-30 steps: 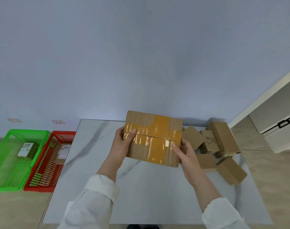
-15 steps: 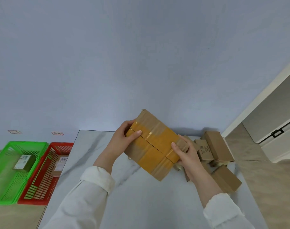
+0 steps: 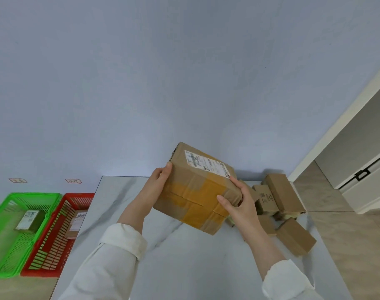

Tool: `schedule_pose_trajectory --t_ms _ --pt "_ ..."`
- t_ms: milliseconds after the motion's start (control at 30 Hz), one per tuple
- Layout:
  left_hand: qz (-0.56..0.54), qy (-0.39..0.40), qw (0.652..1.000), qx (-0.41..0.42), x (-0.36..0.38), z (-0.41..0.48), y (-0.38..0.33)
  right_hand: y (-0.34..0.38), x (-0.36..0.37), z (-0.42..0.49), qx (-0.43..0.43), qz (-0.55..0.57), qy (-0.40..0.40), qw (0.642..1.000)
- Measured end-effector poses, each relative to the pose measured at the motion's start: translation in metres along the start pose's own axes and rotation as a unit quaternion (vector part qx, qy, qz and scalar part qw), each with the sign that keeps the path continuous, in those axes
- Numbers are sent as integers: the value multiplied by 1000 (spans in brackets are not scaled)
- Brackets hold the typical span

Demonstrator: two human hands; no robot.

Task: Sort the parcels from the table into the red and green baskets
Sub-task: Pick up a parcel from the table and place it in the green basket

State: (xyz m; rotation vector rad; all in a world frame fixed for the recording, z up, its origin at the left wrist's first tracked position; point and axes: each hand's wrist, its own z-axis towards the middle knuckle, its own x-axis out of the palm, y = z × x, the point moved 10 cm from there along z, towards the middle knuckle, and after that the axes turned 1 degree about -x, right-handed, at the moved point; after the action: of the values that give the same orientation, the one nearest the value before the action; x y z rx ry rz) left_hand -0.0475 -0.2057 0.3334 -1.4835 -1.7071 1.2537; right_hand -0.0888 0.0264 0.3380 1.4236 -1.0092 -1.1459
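Parcel (image 3: pixel 197 191) held tilted in the air over the middle of the surface (image 3: pixel 184 256). Left hand (image 3: pixel 161 180) grips its far-left corner, right hand (image 3: pixel 236 204) is curled round its near-right edge. White shipping label (image 3: pixel 207 163) faces up.

Step, likely: reading the label to choose a basket. Next move calls for carrying it past the surface's left edge down to the green basket (image 3: pixel 33 194) or red basket (image 3: pixel 76 194), both on the floor. Which one, cannot tell: print too small.

Box is brown corrugated cardboard, rectangular, creased, with glossy tan tape over the seams. Baskets are slotted plastic. Smaller parcels (image 3: pixel 282 191) heaped at the right edge.
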Motion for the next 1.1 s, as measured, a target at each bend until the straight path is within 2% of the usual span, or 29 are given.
schedule_pose_trajectory --t_ms 100,267,433,667,867,967,1100 --pt "-55 6 998 -40 2 3 8 2 2 -2 -19 -31 11 999" --pt "-131 -4 991 -35 5 5 21 8 1 -6 -33 -49 30 998" --pt "-188 -20 982 -2 4 -2 20 -2 -4 -2 56 98 14 994" --pt "-140 -15 986 88 10 -14 0 -13 7 -3 99 132 16 986" --pt "-142 -98 975 139 -14 -20 -11 -12 5 -9 106 108 0 988" --pt "-149 -75 974 154 -19 -20 -16 -13 -5 -7 121 61 -16 991" --pt "-131 -34 980 149 -22 -14 -17 -10 -9 -5 144 33 19 989"
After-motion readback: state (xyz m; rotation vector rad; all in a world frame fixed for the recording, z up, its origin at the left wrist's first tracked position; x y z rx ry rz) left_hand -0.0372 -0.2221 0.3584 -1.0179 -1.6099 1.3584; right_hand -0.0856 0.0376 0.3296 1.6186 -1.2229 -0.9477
